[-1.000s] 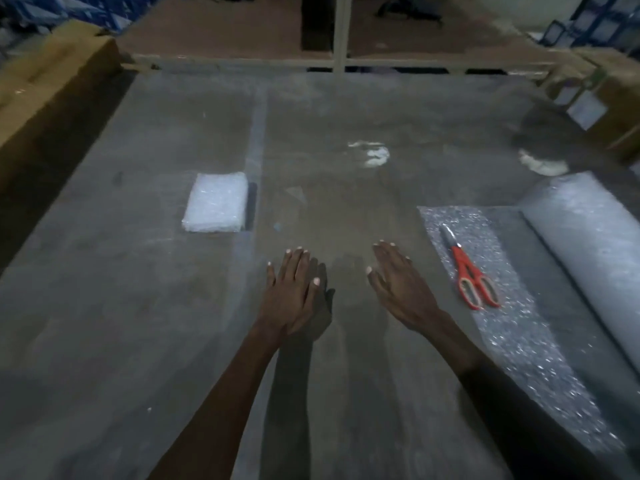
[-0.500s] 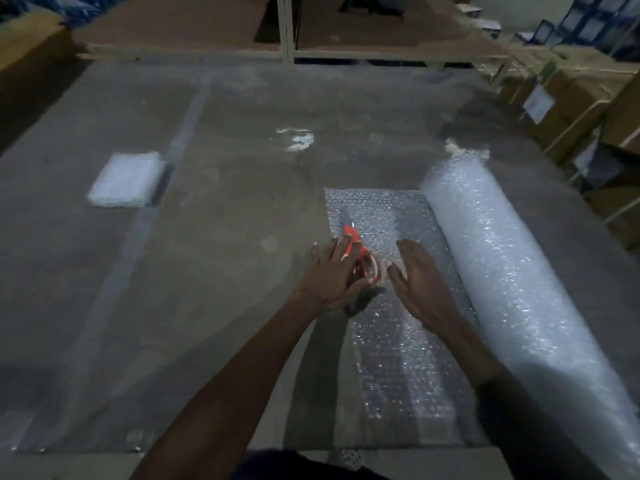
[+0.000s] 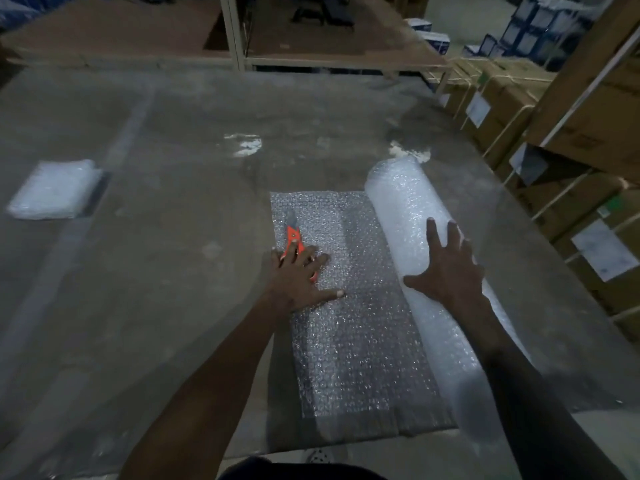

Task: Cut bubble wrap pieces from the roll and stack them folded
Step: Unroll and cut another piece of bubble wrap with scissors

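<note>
A bubble wrap roll point(image 3: 412, 216) lies on the right of the table, with an unrolled sheet point(image 3: 353, 341) spread flat to its left. Orange-handled scissors point(image 3: 292, 233) lie on the sheet's left edge. My left hand point(image 3: 299, 277) rests flat on the scissors' handles and the sheet, fingers spread and straight. My right hand point(image 3: 446, 268) lies spread on top of the roll. A folded stack of bubble wrap point(image 3: 55, 188) sits far left on the table.
The grey table point(image 3: 180, 265) runs to a front edge near me. Strapped cardboard boxes point(image 3: 568, 188) stand close along the right side. A shelf frame point(image 3: 235, 32) rises behind the table. A white smear point(image 3: 246, 144) marks the middle.
Both hands moved right from the bare table. The left one came down on the scissors; the right one went from the sheet up onto the roll. The view swung right.
</note>
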{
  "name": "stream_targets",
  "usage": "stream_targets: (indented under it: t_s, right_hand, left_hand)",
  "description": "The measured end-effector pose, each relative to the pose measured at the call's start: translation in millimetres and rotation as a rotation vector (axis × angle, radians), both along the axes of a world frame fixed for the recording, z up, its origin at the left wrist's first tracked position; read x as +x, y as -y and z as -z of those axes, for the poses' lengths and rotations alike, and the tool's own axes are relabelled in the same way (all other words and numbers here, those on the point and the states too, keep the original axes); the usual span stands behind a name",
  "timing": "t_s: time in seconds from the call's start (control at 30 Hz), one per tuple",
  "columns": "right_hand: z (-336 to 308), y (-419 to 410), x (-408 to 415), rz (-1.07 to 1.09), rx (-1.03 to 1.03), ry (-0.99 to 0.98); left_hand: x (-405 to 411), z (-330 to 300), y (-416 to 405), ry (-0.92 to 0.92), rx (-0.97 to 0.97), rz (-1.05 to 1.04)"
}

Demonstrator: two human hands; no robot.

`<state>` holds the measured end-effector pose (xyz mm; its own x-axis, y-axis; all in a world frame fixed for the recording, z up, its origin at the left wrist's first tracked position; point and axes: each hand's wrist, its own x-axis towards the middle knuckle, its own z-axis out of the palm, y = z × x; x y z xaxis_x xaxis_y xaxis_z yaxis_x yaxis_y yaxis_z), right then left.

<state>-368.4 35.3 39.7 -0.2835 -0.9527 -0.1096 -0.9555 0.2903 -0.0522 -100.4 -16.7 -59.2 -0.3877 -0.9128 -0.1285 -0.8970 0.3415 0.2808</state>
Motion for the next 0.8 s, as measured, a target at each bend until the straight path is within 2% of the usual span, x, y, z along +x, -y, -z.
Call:
stream_targets:
  t_s: [0.37, 0.6, 0.8]
  right_hand:
    - [-3.0, -9.4, 67.6, -0.006, -0.042, -0.012]
    - [-12.3, -10.2, 71.0, 0.101, -0.035, 0.044]
    - [-22.2, -8.5, 63.8, 0.154, 0.002, 0.018]
  left_hand:
    - [61.2, 7.4, -1.1, 0.021, -0.028, 0.015]
    - [98.9, 8.3, 2.2, -0.005, -0.029, 0.086]
    - [108.3, 0.2, 19.7, 0.152, -0.094, 0.207]
